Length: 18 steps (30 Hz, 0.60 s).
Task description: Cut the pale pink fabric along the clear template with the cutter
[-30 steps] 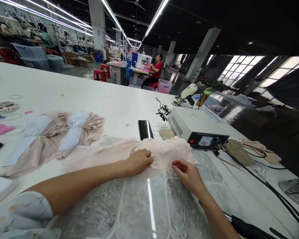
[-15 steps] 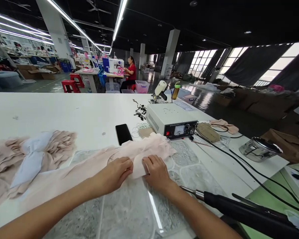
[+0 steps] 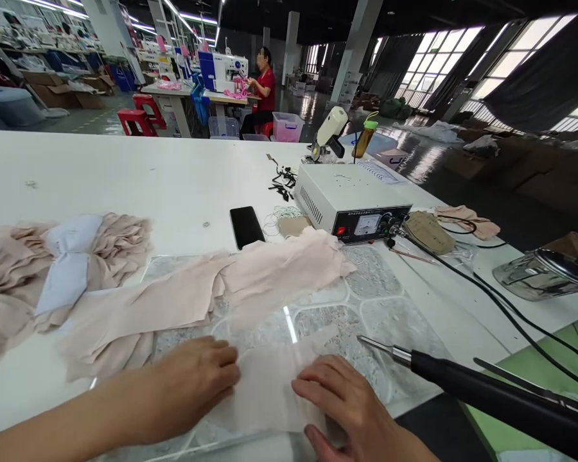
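A small sheer pale-pink fabric piece (image 3: 264,388) lies close to me over the clear sheet (image 3: 380,314) with a grey stone pattern. My left hand (image 3: 197,385) has its fingers curled together on the piece's left edge. At the right side, my right hand (image 3: 347,404) rests on the same fabric with fingers stretched and thumb apart. Beyond my hands, a layered strip of pale-pink fabric (image 3: 279,266) stretches across the sheet. To the right of my right hand lies a black-handled tool with a metal tip (image 3: 443,372).
A white power box (image 3: 356,199) with a dial stands behind the fabric, its black cables running right. Near it are a black phone (image 3: 246,227) and a glass jar (image 3: 544,276). Bundled fabric (image 3: 120,247) tied with white cloth lies left. A person in red (image 3: 266,86) sits at a sewing machine.
Both hands have come back toward me with the small sheer piece, away from the layered strip, which now lies untouched. My right hand's fingers have spread. The camera view has tilted down.
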### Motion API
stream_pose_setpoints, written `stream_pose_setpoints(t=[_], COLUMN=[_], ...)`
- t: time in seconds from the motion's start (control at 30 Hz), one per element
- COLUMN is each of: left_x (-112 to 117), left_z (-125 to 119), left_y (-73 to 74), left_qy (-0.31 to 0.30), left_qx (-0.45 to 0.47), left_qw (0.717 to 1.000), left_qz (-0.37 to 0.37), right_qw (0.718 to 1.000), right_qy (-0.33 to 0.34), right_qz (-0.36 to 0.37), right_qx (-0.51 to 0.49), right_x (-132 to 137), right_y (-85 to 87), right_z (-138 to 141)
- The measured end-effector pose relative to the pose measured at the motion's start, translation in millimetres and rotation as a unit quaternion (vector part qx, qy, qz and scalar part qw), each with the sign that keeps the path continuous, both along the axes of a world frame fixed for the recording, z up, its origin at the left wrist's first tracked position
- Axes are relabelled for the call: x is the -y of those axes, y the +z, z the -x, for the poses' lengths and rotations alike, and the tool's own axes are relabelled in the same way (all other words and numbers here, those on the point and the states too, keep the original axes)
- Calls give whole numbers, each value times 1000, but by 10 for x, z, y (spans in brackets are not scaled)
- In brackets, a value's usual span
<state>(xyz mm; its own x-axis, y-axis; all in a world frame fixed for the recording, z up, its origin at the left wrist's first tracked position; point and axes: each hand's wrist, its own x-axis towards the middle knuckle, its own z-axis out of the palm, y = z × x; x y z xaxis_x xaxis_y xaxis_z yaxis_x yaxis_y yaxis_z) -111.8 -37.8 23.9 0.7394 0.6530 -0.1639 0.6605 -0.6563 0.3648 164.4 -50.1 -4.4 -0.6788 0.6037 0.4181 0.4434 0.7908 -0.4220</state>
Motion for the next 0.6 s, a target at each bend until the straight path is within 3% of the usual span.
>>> stream_pose_setpoints(t=[0.1,0.17,0.27,0.37,0.47,0.6], left_x=[-79,-99,-87,-77,-125,-297], left_z=[-274,-354,-317,-269,-354,-603], left_y=[-97,-183,-249,-208,-163,-247], left_qy=[-71,-109,-128,-115,-115,-139], left_qx=[64,77,60,64,91,123], left_qw=[991,979,976,980,979,968], left_qz=[-92,-157,-164,-147,-144,-169], right_qw=[997,988,973,962,964,970], right_qy=[-17,-65,-167,-221,-225,-212], right_qz=[-67,-128,-151,-151,-136,-64], right_qx=[40,52,55,56,34,-95], right_x=[-124,-218,-334,-360,-280,-49], right_y=[-61,-179,-342,-380,-305,-214], right_z=[-1,-68,-256,-403,-446,-601])
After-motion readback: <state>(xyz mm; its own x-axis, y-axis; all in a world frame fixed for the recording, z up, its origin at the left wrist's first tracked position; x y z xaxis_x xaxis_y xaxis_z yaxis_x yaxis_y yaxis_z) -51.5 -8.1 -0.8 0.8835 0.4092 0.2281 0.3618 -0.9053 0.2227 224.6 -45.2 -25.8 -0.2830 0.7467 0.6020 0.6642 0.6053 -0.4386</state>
